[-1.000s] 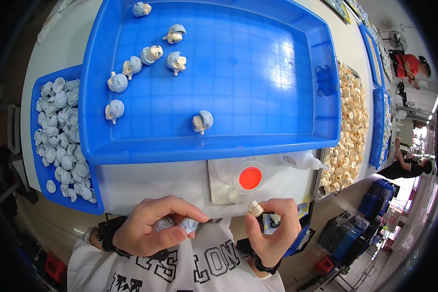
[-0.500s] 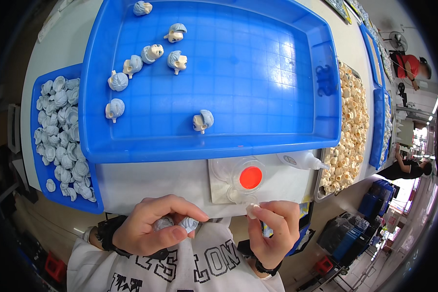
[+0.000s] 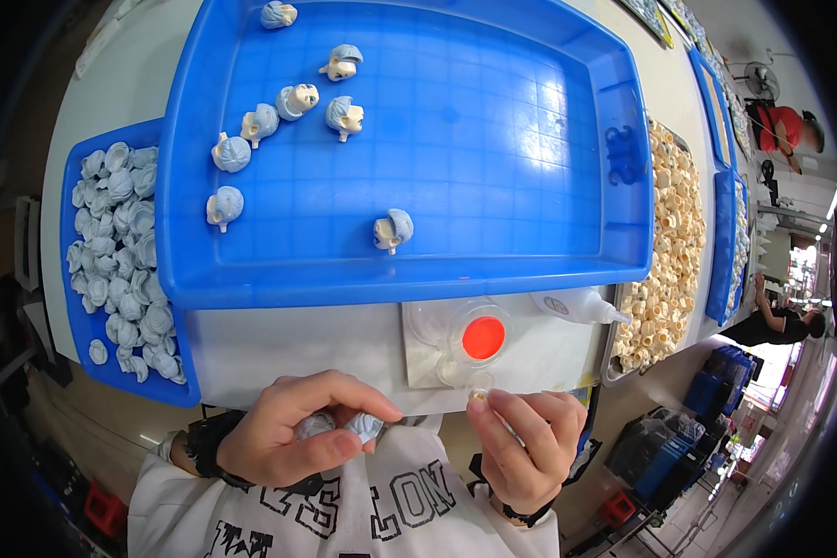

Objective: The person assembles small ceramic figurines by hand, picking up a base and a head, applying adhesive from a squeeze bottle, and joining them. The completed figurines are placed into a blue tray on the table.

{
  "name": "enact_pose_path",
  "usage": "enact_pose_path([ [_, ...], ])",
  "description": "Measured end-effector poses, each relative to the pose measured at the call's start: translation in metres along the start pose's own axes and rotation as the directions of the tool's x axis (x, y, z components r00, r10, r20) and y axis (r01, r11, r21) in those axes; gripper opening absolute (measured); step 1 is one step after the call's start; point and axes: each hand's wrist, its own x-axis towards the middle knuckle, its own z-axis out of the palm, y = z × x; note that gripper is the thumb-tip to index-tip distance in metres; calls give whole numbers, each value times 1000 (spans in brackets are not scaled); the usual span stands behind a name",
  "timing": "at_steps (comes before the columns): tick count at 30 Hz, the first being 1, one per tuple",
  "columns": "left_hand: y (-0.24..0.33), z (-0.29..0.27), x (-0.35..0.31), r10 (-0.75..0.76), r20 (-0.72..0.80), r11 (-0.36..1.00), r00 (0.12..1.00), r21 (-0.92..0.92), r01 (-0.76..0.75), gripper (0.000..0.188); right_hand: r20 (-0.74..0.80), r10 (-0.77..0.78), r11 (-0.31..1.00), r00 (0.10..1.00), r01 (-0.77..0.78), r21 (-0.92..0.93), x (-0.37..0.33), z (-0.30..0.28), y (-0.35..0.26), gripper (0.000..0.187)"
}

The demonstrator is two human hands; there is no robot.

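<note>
My left hand is closed around light blue doll hair pieces. One hair piece shows between thumb and fingertips, and another sits deeper in the palm. My right hand pinches a small cream doll head part between thumb and fingertips, just below the clear round jar with orange-red in its middle. Several assembled doll heads with blue hair lie in the big blue tray, mostly toward its left side.
Left of the tray, a smaller blue bin holds a heap of blue hair pieces. At the right, cream head parts fill a metal tray. A white nozzle bottle lies by the big tray's front edge. Two people are in the right background.
My right hand has shifted slightly right and turned, tilting the cream part in its fingertips. The left hand keeps its hold with hardly any movement.
</note>
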Motion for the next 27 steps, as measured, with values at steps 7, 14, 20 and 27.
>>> enact_pose_path([
  [7, -3, -3, -3, -10, 24, 1000, 1000, -25, 11, 33, 118, -119, 983, 986, 133, -125, 13, -9, -1, 22],
  [14, 2, 1, -2, -16, -12, 995, 1000, -99, 15, 39, -166, 156, 972, 974, -121, 200, 6, -15, 13, 30],
  [20, 1, 2, 5, 15, 99, 997, 995, -79, -7, 41, 25, 363, 114, 932, -71, 991, -8, 19, -5, 38],
  [27, 2, 17, 13, 128, 130, 986, 983, -121, -112, 40, -85, 324, 225, 942, 11, 974, 4, 21, -7, 38],
])
